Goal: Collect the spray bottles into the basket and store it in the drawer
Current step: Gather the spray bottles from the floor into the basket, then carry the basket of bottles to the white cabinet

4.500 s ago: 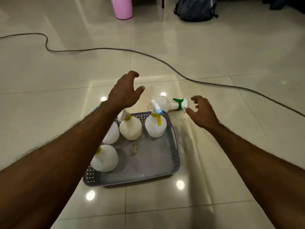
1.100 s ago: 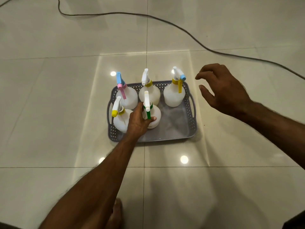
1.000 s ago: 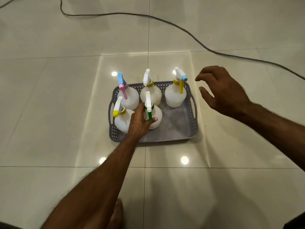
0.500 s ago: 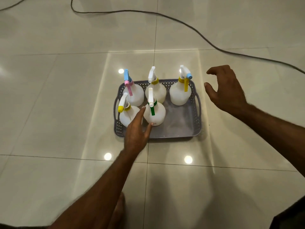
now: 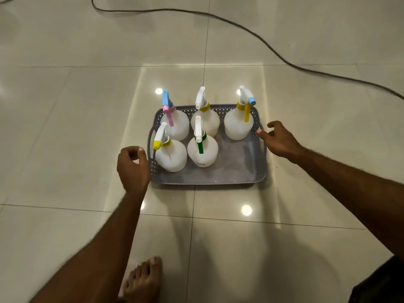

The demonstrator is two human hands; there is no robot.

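Observation:
A grey perforated basket (image 5: 236, 176) sits on the tiled floor. Several white spray bottles stand upright inside it: one with a green trigger (image 5: 202, 149), one with a yellow nozzle (image 5: 171, 155), one with a blue and pink head (image 5: 176, 124), one with a yellow collar (image 5: 206, 121) and one with a yellow trigger and blue nozzle (image 5: 239, 123). My left hand (image 5: 132, 167) hovers just left of the basket's left handle, fingers curled, holding nothing. My right hand (image 5: 278, 139) is at the basket's right rim, fingertips touching or nearly touching it, fingers loosely apart.
A dark cable (image 5: 273, 47) snakes across the floor behind the basket. My bare foot (image 5: 143, 281) is on the tiles at the bottom. Glossy floor tiles surround the basket on all sides.
My left hand let go of the green-trigger bottle and drew back to the basket's left side. My right hand came down to the right rim. The view moved closer.

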